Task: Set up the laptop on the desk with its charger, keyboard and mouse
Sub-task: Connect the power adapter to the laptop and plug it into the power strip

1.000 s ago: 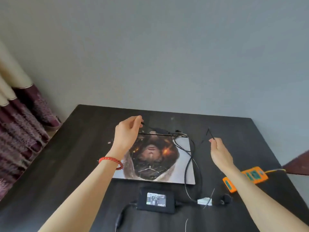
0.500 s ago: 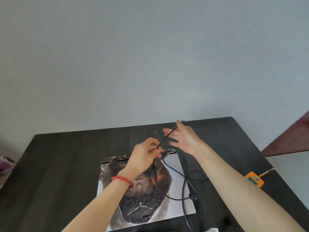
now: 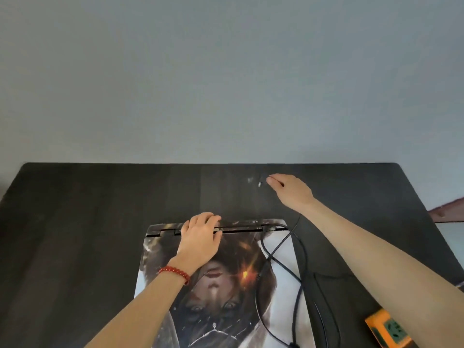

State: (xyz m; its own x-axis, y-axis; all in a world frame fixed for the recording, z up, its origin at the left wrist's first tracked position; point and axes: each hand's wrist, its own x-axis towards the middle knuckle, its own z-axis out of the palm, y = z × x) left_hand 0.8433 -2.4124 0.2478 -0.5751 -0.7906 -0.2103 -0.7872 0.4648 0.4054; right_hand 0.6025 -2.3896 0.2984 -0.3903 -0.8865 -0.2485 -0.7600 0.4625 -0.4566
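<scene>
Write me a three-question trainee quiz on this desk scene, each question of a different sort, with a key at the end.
1. True or false: the laptop lies closed on the desk.
2. What is the left hand doing? A) lifting the orange power strip B) resting on the laptop lid by the hinge C) holding a mouse
3. Fill in: the right hand holds the charger cable's ____ above the desk, beyond the laptop.

Key: 1 true; 2 B; 3 plug. The cable trails back from that hand across the lid's right side, and the orange power strip sits at the lower right.
</scene>
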